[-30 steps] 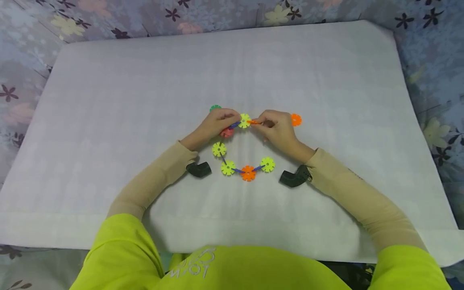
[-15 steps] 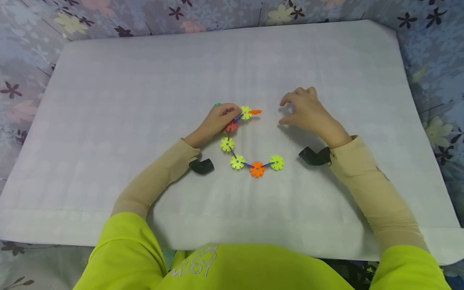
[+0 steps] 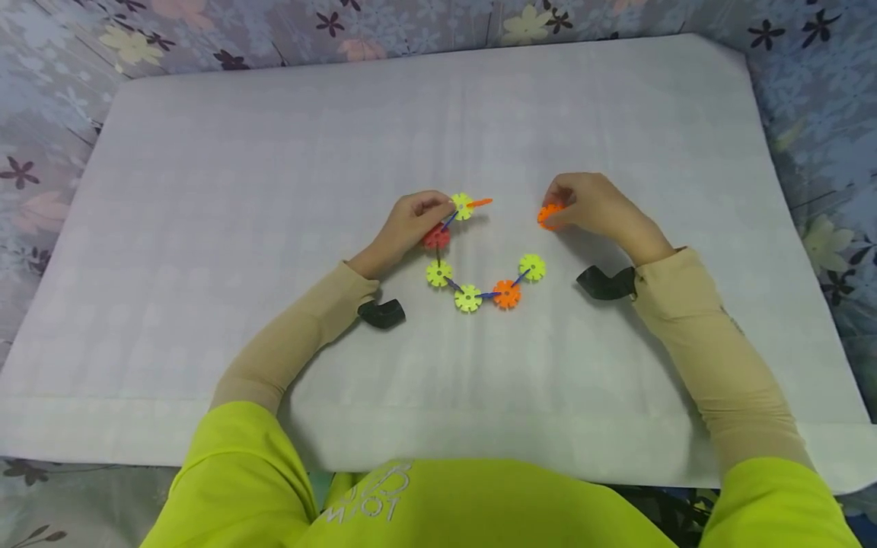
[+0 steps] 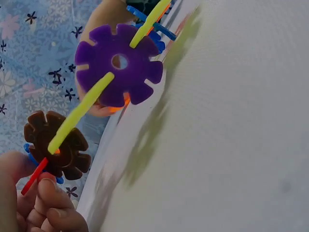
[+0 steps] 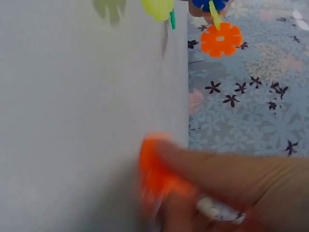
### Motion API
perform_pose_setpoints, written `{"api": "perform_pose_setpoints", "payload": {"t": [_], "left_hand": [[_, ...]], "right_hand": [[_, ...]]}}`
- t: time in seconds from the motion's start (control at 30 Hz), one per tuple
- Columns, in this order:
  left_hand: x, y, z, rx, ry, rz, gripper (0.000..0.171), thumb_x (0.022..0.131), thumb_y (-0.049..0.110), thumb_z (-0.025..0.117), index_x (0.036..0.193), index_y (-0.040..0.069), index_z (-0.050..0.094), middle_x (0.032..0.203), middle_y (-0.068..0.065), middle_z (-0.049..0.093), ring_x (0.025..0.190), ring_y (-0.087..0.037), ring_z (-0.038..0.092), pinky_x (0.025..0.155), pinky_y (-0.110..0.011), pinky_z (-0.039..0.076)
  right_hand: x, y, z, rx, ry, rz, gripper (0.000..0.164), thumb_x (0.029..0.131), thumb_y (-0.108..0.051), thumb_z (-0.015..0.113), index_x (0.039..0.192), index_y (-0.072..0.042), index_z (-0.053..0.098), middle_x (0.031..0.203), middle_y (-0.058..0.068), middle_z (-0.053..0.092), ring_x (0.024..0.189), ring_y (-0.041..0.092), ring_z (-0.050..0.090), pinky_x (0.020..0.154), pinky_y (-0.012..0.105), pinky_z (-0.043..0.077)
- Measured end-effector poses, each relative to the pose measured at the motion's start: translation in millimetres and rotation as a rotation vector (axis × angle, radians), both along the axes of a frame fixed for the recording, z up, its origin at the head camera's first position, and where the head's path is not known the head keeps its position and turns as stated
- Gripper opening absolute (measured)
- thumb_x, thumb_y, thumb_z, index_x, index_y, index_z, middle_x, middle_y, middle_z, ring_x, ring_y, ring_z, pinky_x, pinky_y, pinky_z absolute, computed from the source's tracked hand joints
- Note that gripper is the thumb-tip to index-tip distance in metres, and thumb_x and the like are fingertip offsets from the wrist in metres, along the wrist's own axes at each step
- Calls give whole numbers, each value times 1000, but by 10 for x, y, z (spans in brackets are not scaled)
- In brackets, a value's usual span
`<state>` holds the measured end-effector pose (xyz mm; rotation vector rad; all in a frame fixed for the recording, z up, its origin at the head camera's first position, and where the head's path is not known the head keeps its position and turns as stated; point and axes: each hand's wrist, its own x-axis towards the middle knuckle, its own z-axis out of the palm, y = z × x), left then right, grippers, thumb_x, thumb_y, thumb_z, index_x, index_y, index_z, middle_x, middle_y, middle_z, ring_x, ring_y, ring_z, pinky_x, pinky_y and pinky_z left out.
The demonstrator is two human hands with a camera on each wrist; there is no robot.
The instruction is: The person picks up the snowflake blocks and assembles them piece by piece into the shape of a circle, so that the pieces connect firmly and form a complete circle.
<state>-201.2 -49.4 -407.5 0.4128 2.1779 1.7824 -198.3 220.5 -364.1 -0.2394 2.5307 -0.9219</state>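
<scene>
My left hand pinches the far part of a curved chain of interlocking notched discs. Past its fingertips sit a yellow disc and, edge-on at the chain's end, an orange disc. A red disc lies just below that hand. The near part curves round through another yellow disc and an orange one. In the left wrist view a purple disc and a brown disc stand near the fingers. My right hand holds a separate orange disc, blurred in the right wrist view.
A pale cloth covers the table, with floral fabric beyond its far edge. Black wrist mounts hang at both cuffs, the right mount near the chain's yellow end disc.
My right hand has let go of the orange disc at the chain's end, moved right and picked up the loose orange disc. The chain's near part has swung right and away from me.
</scene>
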Motion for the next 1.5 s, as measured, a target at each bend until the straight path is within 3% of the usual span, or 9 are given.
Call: {"api": "perform_pose_setpoints", "payload": {"t": [0.13,0.27,0.33,0.43,0.7,0.97,1.23,1.37,1.5], "left_hand": [[-8,0,-13,31,-8,-17,16,89,12,57,94,-2,62,61,-4,52,49,-11,44,54,-23,36],[-19,3,-13,13,9,-26,16,88,11,57,93,-3,62,72,-5,58,61,-12,50,65,-24,40],[-24,2,-12,2,22,-39,15,88,11,58,92,-3,63,78,-6,60,68,-13,50,71,-24,40],[-24,-10,-10,-6,31,-63,15,87,11,59,89,-3,63,78,-6,60,70,-15,49,72,-25,40],[-13,-8,-3,-76,30,-61,16,89,15,57,88,0,63,71,-6,57,60,-14,40,66,-24,37],[-5,11,8,-92,11,-34,16,90,17,56,87,2,61,66,-3,53,56,-13,37,61,-23,33],[-2,12,19,-77,-17,-57,16,91,15,53,85,2,58,66,-4,49,57,-12,37,58,-24,32],[-5,13,21,-71,-13,-66,16,91,15,53,85,1,57,65,-4,46,57,-13,36,59,-24,32],[-6,12,15,-60,-19,-77,16,91,15,52,85,1,58,66,-5,49,56,-13,38,60,-24,33]], "right_hand": [[-25,-53,-138,-321,-58,-44,17,86,-6,59,97,4,52,82,12,53,64,19,55,58,26,46],[-7,-153,-242,-601,-200,-75,16,89,-4,53,99,6,46,76,11,57,61,16,58,59,26,49],[14,-196,-277,-703,-237,-72,14,91,-3,50,100,5,44,75,12,60,60,17,59,58,27,49],[40,-248,-328,-789,-217,-36,11,92,-3,48,100,2,44,72,14,62,58,19,60,56,28,50],[95,-325,-386,-827,-102,-14,9,91,-3,51,98,1,49,70,15,62,57,19,58,55,28,48],[117,-365,-386,-871,-153,-33,11,90,-4,53,97,2,47,71,16,62,57,18,56,54,26,47],[109,-384,-400,-826,-109,-120,15,89,-6,55,100,-2,46,68,13,61,55,17,54,53,24,46],[115,-385,-405,-783,-47,-145,17,89,-11,57,102,-4,50,69,11,61,56,17,53,53,24,45],[121,-378,-410,-805,2,-168,17,88,-11,59,103,-4,56,67,9,60,56,14,52,53,22,44]]}}
